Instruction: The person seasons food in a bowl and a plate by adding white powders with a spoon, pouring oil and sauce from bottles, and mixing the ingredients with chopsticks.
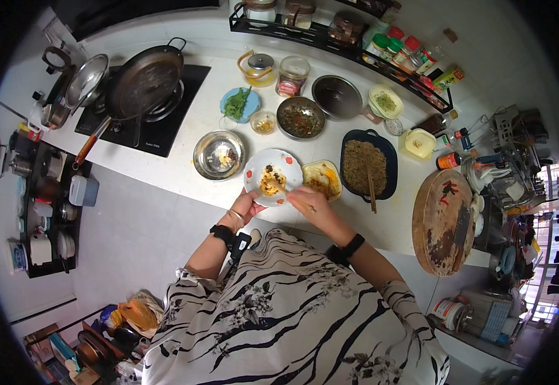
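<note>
My left hand grips the near left rim of a white plate with red flower prints. In the plate lies a crumbly yellow and dark brown mixture. My right hand holds a wooden utensil, its tip in that mixture; whether it is a spoon or a spatula, I cannot tell. Beside the plate on the right sits a cream-coloured dish with yellow-orange residue, partly behind my right hand. A stainless steel bowl with pale and dark bits stands at the plate's left.
A dark oval dish of brown crumbs bears chopsticks. On the right lies a round chopping board with red chillies and a cleaver. A wok rests on the hob, its handle past the counter's edge.
</note>
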